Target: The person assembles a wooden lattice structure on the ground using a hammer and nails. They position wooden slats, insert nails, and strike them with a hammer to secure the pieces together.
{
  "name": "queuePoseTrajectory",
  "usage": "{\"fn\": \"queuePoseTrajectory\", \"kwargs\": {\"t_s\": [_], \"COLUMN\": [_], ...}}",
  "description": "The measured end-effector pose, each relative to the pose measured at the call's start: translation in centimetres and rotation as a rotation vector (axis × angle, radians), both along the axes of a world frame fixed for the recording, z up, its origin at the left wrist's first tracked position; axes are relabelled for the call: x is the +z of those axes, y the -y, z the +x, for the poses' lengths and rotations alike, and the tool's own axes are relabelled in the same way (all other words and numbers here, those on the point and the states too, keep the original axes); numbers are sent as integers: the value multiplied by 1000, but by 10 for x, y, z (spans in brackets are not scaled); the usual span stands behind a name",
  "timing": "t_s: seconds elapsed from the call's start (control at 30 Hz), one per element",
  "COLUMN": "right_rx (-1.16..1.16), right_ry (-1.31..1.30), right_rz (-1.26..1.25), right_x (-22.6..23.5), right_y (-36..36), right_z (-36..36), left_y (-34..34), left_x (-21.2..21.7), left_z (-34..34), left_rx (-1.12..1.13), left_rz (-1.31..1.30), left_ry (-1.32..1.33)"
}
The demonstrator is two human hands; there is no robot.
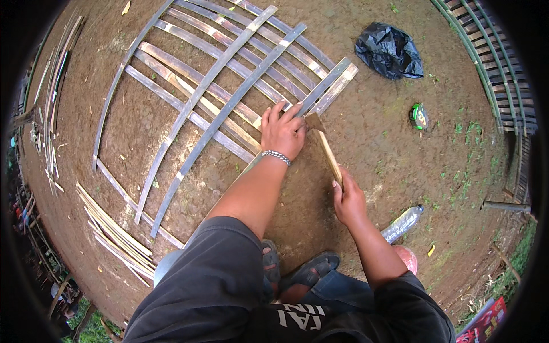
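Note:
A lattice of flat bamboo slats [211, 97] lies on the ground ahead of me. My left hand [282, 132] rests on its near edge, where several slat ends meet. The fingers are bent and closed there; what they pinch, if anything, is hidden. In my right hand [349, 199] is a hammer [328, 154], gripped low on its wooden handle. The hammer's dark head is right beside the fingers of my left hand, close to the end of a slat.
Loose thin strips [114, 234] lie at left, with longer strips [54, 97] farther out. At right are a black plastic bag [390, 51], a green tape measure [419, 117] and a clear plastic bottle [402, 223]. A slatted bamboo structure [497, 68] stands at the far right.

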State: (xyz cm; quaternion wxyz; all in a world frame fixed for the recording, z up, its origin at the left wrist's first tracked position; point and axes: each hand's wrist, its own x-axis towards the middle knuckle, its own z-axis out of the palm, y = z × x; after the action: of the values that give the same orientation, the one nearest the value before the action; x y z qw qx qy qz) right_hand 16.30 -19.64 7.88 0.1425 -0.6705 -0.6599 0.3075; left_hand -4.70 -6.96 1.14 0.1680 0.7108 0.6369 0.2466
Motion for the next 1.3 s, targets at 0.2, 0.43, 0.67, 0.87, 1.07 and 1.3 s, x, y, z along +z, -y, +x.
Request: {"fn": "queuePoseTrajectory", "kwargs": {"t_s": [0.2,0.43,0.67,0.87,1.07,1.3], "right_rx": [-64,-58,-27,-31,-80,-46], "right_ry": [-59,-19,-2,-35,-75,-79], "right_rz": [18,-39,11,29,28,80], "right_x": [7,7,0,1,-1,-11], "right_y": [0,-5,-4,-3,0,3], "right_z": [-5,-5,1,2,-2,2], "left_y": [0,0,0,0,0,0], "left_x": [-2,-1,-2,-1,-2,-4], "left_z": [0,-1,0,2,1,2], "left_rx": [-4,-4,-14,-4,-4,4], "left_rz": [13,9,15,26,20,13], "left_ry": [22,4,-36,-8,-18,-11]}}
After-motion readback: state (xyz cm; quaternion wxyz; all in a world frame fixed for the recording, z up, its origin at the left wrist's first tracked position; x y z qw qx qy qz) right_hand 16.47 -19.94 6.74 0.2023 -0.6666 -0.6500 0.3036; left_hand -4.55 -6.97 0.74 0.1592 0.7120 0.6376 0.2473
